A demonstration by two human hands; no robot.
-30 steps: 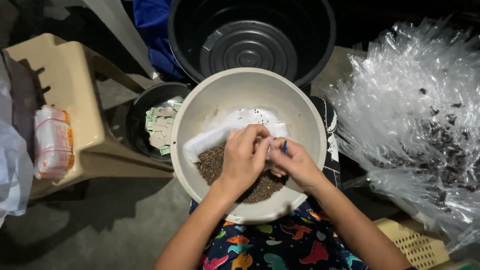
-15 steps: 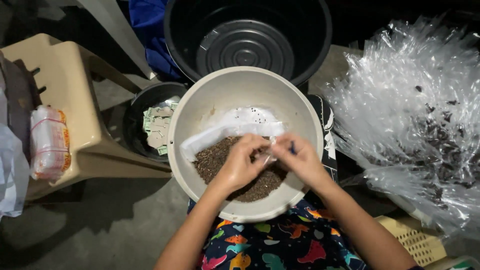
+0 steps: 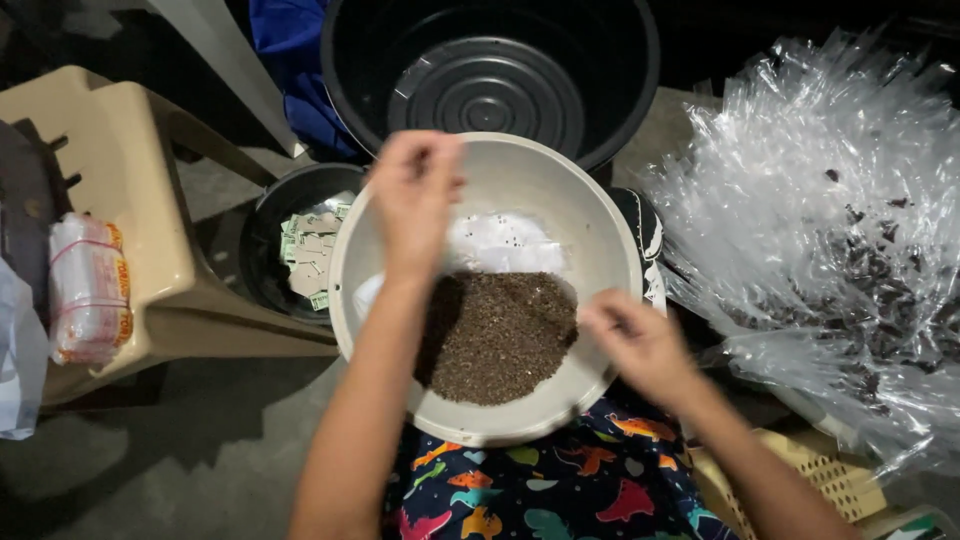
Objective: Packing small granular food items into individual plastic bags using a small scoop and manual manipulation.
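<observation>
Hands are hovering over a cream plastic basin (image 3: 612, 250) that is resting on the person's lap, above shorts with a colourful dinosaur print (image 3: 560, 490). The left hand (image 3: 418, 190) is raised over the basin's far left rim, fingers curled inward; whether it is pinching anything I cannot tell, since it is blurred. The right hand (image 3: 635, 340) is sitting at the basin's near right rim, also loosely curled and blurred, so its grip cannot be made out either. Inside the basin, a heap of small dark seeds (image 3: 500, 335) is lying on the near side of the bottom, with a white plastic sheet (image 3: 500, 242) showing beyond it. A large black tub (image 3: 490, 75) is standing just past the basin. To the left, a small black bowl (image 3: 270, 215) is holding pale paper slips (image 3: 310, 255), beside a beige plastic chair (image 3: 110, 190) carrying a wrapped bundle (image 3: 88, 290). To the right, a pile of clear plastic bags (image 3: 820, 220) is spreading out, some with dark specks inside.
</observation>
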